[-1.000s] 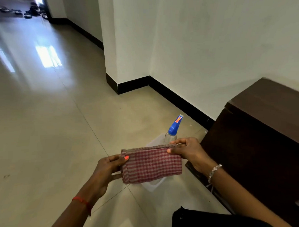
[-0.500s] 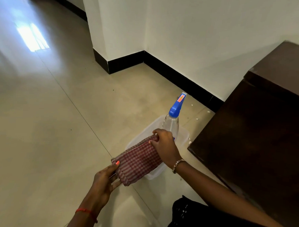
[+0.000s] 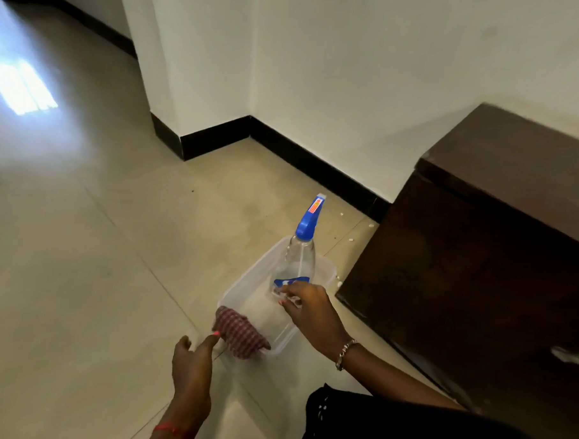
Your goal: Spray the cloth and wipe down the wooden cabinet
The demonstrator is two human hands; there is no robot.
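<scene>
A red-checked cloth [image 3: 241, 335] lies bunched over the near left corner of a clear plastic tub [image 3: 242, 283] on the floor. My left hand [image 3: 192, 364] hovers just beside it with fingers apart, one fingertip touching the cloth's edge. A clear spray bottle [image 3: 300, 253] with a blue trigger head stands upright in the tub's far end. My right hand [image 3: 310, 308] curls its fingers around the bottle's lower part. The dark wooden cabinet [image 3: 478, 260] stands to the right against the wall.
Glossy beige floor tiles [image 3: 97, 260] stretch to the left and ahead. A white wall with black skirting [image 3: 317, 160] runs behind the tub, with a jutting corner at the left. My dark-clothed knee [image 3: 388, 426] is at the bottom right.
Both hands lowered the cloth onto the tub's corner. My left hand let go of it, and my right hand left the cloth and moved onto the bottle's base.
</scene>
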